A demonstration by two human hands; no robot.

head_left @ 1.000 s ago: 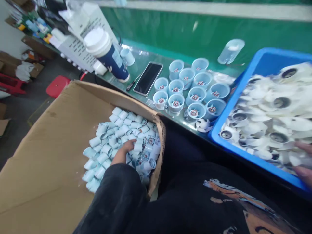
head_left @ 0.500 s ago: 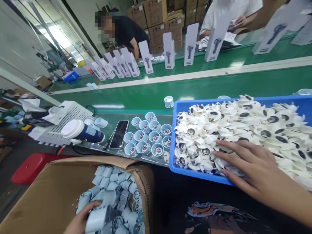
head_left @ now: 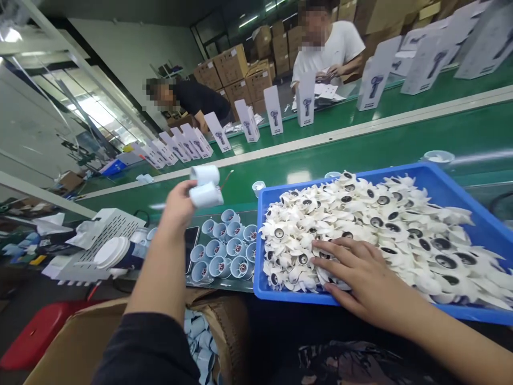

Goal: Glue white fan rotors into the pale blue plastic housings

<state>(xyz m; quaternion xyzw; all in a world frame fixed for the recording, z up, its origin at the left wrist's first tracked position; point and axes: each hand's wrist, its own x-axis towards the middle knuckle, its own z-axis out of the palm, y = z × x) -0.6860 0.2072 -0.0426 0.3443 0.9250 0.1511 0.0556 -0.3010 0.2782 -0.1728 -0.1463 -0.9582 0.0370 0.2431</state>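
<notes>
My left hand (head_left: pixel 178 206) is raised above the bench, closed on two pale blue cylindrical housings (head_left: pixel 205 186); thin wires trail from them. Below it a cluster of the same blue housings (head_left: pixel 224 248) stands upright on the bench, each with a copper-wound motor inside. My right hand (head_left: pixel 355 270) lies with fingers spread on the white fan impellers (head_left: pixel 385 224) that fill the blue bin (head_left: pixel 449 184). Its fingertips touch impellers near the bin's front left corner. A cardboard box (head_left: pixel 224 326) holding more blue housings sits at my lap, under my left arm.
A phone (head_left: pixel 191 248), a lidded paper cup (head_left: pixel 116 254) and a white perforated device (head_left: pixel 102 238) sit left of the housings. A green conveyor (head_left: pixel 360 144) runs behind, carrying white product boxes (head_left: pixel 273 109). Two people work across it. A red stool (head_left: pixel 36 334) stands at lower left.
My left hand rose out of the cardboard box with two blue housings, up over the bench. My right hand slid a little left on the impellers. The view tilted up.
</notes>
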